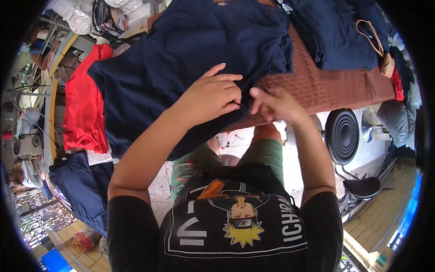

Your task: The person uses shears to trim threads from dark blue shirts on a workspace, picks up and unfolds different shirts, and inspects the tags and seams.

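A navy blue short-sleeved garment point(181, 59) lies spread over the table, its near edge hanging toward my lap. My left hand point(217, 94) rests on its near right part. The thumb and a bent finger pinch the cloth near the edge, while the other fingers stretch out over it. Just to the right, my right hand point(278, 105) hovers by the same edge, slightly blurred. Its thumb and fingers are apart, and nothing shows between them.
Brown patterned cloth point(326, 90) covers the table. More navy clothes point(340, 36) lie at the far right, beside a beige strap point(374, 38). Red fabric point(84, 104) and a dark blue garment point(86, 186) are at the left. A round black stool point(342, 136) stands right of my legs.
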The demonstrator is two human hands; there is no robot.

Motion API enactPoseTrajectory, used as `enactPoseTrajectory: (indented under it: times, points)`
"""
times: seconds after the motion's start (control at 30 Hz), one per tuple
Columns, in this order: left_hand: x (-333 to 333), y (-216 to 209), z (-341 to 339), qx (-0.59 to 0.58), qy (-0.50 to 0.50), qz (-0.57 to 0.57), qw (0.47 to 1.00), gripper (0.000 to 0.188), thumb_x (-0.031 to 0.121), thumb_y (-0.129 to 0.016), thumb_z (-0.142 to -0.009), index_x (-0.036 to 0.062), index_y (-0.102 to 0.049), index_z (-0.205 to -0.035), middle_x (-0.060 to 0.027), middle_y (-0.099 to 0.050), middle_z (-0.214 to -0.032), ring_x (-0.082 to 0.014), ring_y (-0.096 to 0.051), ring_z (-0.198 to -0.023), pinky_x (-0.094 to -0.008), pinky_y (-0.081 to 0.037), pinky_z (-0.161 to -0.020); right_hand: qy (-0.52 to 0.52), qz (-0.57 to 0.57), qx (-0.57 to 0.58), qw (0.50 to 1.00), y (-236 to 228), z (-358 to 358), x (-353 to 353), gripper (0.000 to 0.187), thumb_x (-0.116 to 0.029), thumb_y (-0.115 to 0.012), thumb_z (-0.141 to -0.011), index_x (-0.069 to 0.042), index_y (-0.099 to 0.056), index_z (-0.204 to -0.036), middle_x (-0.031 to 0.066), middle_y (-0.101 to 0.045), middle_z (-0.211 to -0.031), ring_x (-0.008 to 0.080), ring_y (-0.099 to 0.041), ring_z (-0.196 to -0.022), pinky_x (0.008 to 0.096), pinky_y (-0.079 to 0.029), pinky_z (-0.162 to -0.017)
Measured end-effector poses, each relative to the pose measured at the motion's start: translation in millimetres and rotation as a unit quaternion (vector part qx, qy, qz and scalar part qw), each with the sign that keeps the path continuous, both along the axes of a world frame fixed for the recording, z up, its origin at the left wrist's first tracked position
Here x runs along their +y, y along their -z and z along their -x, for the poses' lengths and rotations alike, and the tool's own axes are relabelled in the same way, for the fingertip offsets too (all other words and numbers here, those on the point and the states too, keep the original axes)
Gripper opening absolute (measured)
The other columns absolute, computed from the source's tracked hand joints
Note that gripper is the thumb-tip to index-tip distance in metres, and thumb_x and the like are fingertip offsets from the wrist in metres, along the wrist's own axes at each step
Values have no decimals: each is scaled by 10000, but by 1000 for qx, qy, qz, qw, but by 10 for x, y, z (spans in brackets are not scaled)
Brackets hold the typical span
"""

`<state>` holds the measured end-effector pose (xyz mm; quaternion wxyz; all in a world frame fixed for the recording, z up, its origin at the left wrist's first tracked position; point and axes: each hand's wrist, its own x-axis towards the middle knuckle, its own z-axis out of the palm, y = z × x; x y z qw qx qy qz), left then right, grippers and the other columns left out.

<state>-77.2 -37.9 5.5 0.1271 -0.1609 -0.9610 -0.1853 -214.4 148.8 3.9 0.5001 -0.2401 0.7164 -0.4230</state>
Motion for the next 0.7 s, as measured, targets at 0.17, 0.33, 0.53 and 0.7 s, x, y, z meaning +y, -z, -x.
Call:
enactPoseTrajectory:
  times: [0.17, 0.33, 0.53, 0.7]
  points:
    - [-14, -270, -106, 17, -53, -14, 998, 203, 81, -704, -707, 98, -554, -844, -45, -635, -871, -270, -629, -1014, -473, -437, -973, 57, 145, -196, 968, 110, -238, -193, 327, -306, -673, -901, -5, -666, -773, 80, -634, -605, 71, -392, -386, 232, -294, -386]
    - [255, -353, -394, 198, -78, 34, 976, 278, 54, -713, -593, 118, -571, -824, -14, -590, -810, -257, -589, -782, -392, -443, -725, 164, 293, -244, 910, 123, -353, -154, 273, -255, -713, -878, -95, -582, -700, -22, -485, -533, 55, -355, -387, 229, -232, -385]
    - [460, 148, -641, 183, -187, -152, 953, 262, 144, -777, -707, 114, -634, -924, 10, -626, -958, -213, -595, -879, -345, -418, -780, 179, 275, -214, 920, 73, -519, -114, 272, -294, -694, -891, -99, -593, -732, -45, -426, -467, 51, -354, -404, 241, -203, -393]
    - [501, -18, -520, 163, -223, -191, 942, 346, 112, -745, -760, 118, -611, -1079, -22, -653, -1026, -241, -619, -906, -368, -466, -793, 177, 259, -195, 929, 34, -536, -71, 271, -300, -691, -892, -81, -624, -748, -44, -454, -484, 44, -346, -400, 224, -224, -412]
